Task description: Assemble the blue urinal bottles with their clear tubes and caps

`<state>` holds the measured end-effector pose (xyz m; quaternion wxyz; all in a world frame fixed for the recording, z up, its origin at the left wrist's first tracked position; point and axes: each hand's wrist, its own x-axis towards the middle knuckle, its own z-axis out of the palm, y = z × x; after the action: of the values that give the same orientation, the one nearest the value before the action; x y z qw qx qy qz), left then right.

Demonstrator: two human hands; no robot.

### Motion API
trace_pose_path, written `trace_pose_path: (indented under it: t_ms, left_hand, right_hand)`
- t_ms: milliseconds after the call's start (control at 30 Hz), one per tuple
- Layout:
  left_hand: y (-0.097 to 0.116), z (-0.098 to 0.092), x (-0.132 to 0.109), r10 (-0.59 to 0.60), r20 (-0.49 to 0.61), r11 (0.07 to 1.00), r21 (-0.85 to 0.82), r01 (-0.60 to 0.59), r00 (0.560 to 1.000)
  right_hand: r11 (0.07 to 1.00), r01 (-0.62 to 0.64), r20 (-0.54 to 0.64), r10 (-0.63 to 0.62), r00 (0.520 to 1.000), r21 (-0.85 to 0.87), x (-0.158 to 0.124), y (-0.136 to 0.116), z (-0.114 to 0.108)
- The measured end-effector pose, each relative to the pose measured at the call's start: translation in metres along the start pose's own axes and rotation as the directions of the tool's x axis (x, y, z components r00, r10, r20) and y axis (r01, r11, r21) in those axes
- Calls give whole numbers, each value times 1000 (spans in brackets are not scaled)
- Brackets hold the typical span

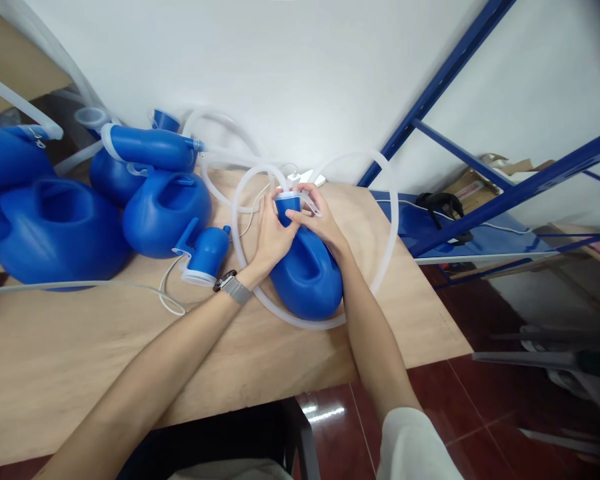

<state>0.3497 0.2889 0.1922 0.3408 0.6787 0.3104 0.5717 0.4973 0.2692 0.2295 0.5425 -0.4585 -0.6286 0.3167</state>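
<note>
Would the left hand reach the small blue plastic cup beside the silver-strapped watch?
Probably yes: the cup lies nearby, mostly uncovered, but the left hand holds the rounded blue plastic jug.

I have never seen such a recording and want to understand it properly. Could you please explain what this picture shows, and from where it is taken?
There is no machine here, only a person's two bare hands. The single picture comes from a camera worn on the head, looking forward and down. The left hand, with a watch on its wrist, and the right hand both hold the neck of a blue jug. A whitish tube loops around it. On the wooden table, to the left, are more jugs and a small blue part.
</note>
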Motion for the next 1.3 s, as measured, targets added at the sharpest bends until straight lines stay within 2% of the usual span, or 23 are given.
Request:
trace_pose_path:
  t_ms: [367, 700, 867, 1100, 1300]
  left_hand:
    - [5, 1, -2, -55, -46, 998, -7, 55, 997]
    - [1, 3, -2, -24, -75, 1000, -2, 24, 997]
    - [-4, 1, 3, -41, -31, 999, -29, 40, 999]
    - [-15, -2, 8, -36, 71, 999, -8, 37, 997]
    - [-9, -4, 8, -25, 61, 998, -48, 28, 998]
  right_hand:
    - [1000, -26, -26, 26, 999, 17, 3, 6, 0]
    - [1000, 9, -52, -10, 999, -19, 3, 1, 2]
    - [997, -68, -60, 69, 996, 33, 4, 5, 4]
    - [998, -57, -4, 57, 998, -1, 3, 7, 2]
    - [993, -104, -21, 106, 994, 61, 1, -2, 6]
